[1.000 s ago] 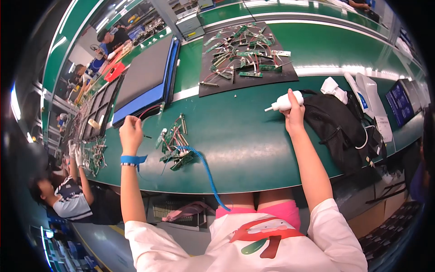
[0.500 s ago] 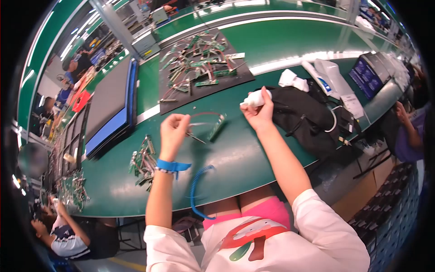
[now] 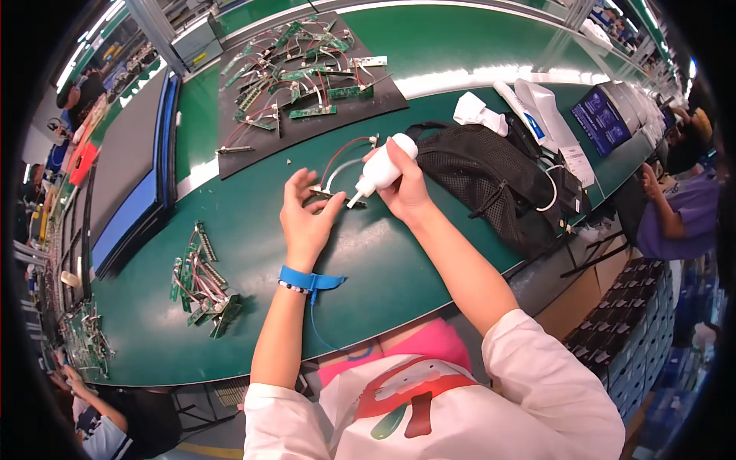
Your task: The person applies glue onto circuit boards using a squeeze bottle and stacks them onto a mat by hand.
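My left hand [image 3: 307,211], with a blue wrist strap [image 3: 310,279] below it, pinches a small narrow circuit board [image 3: 343,200] between thumb and fingers. Red and white wires [image 3: 334,165] loop up from this board toward a second one, partly hidden behind a white squeeze bottle [image 3: 389,163]. My right hand [image 3: 406,192] is wrapped round that bottle and tilts it so its thin nozzle points down and left, close to the board. Whether the tip touches the board, I cannot tell.
Several wired circuit boards lie on a dark mat [image 3: 360,115], with a smaller pile [image 3: 203,287] at the left. A black mesh bag [image 3: 475,180], white tissue [image 3: 479,113] and a blue box [image 3: 607,119] stand to the right. Stacked blue-edged panels [image 3: 134,184] are at the left. Other people sit at both sides.
The bottle has come left and been turned nozzle-down beside the board in my left hand. My view has shifted, so the table's things appear farther left and higher.
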Motion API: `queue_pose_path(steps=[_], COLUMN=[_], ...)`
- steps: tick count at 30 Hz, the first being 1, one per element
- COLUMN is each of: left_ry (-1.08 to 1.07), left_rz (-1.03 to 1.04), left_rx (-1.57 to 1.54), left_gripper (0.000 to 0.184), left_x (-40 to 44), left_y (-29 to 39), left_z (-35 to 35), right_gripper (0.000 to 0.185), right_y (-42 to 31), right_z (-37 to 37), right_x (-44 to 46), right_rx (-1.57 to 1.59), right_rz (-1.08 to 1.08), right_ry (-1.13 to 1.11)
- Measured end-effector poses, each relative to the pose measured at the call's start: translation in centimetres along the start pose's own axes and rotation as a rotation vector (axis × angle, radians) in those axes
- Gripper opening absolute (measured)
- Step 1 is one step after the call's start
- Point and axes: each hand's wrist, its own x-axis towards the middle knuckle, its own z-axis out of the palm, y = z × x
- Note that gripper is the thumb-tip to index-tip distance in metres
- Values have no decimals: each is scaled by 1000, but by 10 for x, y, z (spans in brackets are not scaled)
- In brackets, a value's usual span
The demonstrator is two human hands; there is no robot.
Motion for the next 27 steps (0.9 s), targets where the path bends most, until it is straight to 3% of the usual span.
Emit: queue_pose_path(steps=[7,12,18,21,24,27], left_ry=[119,71,-2,-71,-80,-16], left_rz=[230,151,119,35,51,39], left_rx=[514,474,440,333,335,371], left_gripper=[76,82,85,84,78,75], left_x=[-4,-9,-14,-13,-11,-7], left_y=[-2,13,15,18,14,13], left_z=[-2,-3,-1,-4,-10,-15], right_gripper=[20,21,34,40,30,40], right_y=[-1,3,5,-1,-4,-16], right_z=[2,5,5,17,3,-2], right_x=[0,-1,-5,-7,0,1], right_rx=[120,47,191,190,447,419], right_rz=[139,181,382,383,334,224], right_ry=[-14,-22,-125,29,-146,-201])
